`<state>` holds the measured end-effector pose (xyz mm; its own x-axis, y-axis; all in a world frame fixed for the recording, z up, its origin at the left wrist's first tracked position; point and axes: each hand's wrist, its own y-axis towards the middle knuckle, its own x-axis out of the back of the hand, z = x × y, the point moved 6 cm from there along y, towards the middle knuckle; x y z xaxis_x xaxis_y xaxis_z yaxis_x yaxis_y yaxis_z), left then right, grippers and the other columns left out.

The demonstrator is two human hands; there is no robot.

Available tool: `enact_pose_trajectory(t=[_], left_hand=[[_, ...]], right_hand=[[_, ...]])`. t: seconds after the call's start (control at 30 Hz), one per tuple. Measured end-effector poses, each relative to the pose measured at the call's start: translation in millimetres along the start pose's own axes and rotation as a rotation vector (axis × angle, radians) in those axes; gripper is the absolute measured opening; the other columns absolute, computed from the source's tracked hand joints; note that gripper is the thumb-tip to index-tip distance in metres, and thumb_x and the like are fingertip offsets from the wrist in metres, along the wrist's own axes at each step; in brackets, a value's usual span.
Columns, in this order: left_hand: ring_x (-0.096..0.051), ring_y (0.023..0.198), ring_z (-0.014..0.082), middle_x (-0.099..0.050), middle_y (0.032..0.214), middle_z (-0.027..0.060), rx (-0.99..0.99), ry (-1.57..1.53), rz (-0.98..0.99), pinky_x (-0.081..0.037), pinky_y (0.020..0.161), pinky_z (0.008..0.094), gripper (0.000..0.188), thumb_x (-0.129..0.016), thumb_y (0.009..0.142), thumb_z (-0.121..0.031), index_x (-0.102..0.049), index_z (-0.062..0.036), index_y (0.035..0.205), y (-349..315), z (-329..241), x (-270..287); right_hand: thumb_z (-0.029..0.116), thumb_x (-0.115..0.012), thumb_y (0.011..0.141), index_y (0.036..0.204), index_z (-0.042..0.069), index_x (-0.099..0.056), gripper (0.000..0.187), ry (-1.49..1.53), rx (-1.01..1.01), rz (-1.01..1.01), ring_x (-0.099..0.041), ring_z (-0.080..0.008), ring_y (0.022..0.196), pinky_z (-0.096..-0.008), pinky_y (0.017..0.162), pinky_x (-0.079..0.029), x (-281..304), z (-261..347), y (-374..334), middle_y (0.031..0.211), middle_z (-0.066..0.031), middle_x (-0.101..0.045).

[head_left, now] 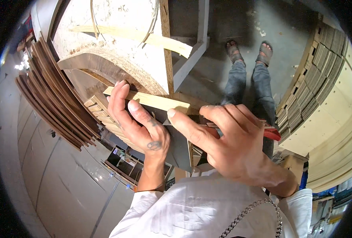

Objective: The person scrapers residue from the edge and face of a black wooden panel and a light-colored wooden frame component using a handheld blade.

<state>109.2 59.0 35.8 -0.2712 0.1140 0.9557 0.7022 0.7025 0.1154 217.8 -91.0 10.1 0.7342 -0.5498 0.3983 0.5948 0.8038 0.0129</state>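
My left hand (138,123) is closed on a short, pale wooden strip (156,101), its fingers reaching over the strip's left part and the thumb on the near side. At the strip's right end, my right thumb presses against or just beside the wood. The other fingers of my right hand (233,139) are curled around a thin tool, mostly hidden, with a red end (272,134) sticking out past the knuckles. Beneath the strip is a dark flat panel (180,148). Just beyond it rises a curved piece of board (112,65) with a brown inner face.
A white-topped board (124,16) carries a longer pale strip (140,37). Curved brown panels (57,91) stand stacked at left. Slatted wood (112,125) lies beside my left hand. Stacked boards (323,79) line the right. Jeans-clad legs (235,79) with sandals show on the floor beyond.
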Motion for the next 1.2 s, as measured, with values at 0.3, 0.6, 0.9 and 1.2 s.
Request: enact_pose_trajectory(t=[0.3, 0.6, 0.9, 1.2], left_hand=[[-0.054, 0.128, 0.0320, -0.059, 0.134, 0.0192, -0.002, 0.020, 0.009, -0.038, 0.113, 0.0432, 0.033, -0.044, 0.111, -0.020, -0.059, 0.0040, 0.127, 2.3, -0.8, 0.3], [-0.054, 0.128, 0.0330, -0.059, 0.133, 0.0201, 0.002, 0.007, 0.023, -0.039, 0.112, 0.0440, 0.032, -0.044, 0.111, -0.019, -0.058, 0.0039, 0.129, 1.7, 0.4, -0.6], [-0.054, 0.128, 0.0334, -0.059, 0.133, 0.0198, 0.023, -0.001, 0.003, -0.039, 0.112, 0.0445, 0.033, -0.044, 0.111, -0.020, -0.058, 0.0031, 0.130, 1.2, 4.6, -2.1], [-0.064, 0.120, 0.0326, -0.071, 0.110, 0.0116, -0.244, -0.264, 0.330, -0.017, 0.124, 0.0551, 0.039, -0.081, 0.085, -0.034, -0.073, -0.0034, 0.107, 12.9, -44.1, 2.3]], right_hand=[[0.000, -0.057, 0.095, 0.136, 0.006, -0.067, 0.042, 0.469, -0.406, 0.083, -0.067, -0.0227, 0.065, -0.0322, 0.062, -0.055, -4.6, -9.7, -1.8, 0.078, -0.0129, -0.066], [0.004, -0.053, 0.099, 0.134, 0.004, -0.066, 0.038, 0.458, -0.396, 0.051, -0.068, -0.0206, 0.068, -0.0298, 0.064, -0.056, -9.4, -7.0, 7.1, 0.089, -0.0127, -0.072], [0.002, -0.070, 0.078, 0.121, 0.015, -0.078, 0.046, 0.200, -0.063, 0.004, -0.058, -0.0170, 0.063, -0.0299, 0.054, -0.048, -5.0, 16.2, -11.8, 0.078, -0.0029, -0.056], [-0.005, -0.053, 0.102, 0.131, -0.004, -0.064, 0.031, 0.420, -0.285, -0.167, -0.067, -0.0174, 0.075, -0.0293, 0.068, -0.055, 11.1, -33.4, -12.9, 0.107, -0.0147, -0.074]])
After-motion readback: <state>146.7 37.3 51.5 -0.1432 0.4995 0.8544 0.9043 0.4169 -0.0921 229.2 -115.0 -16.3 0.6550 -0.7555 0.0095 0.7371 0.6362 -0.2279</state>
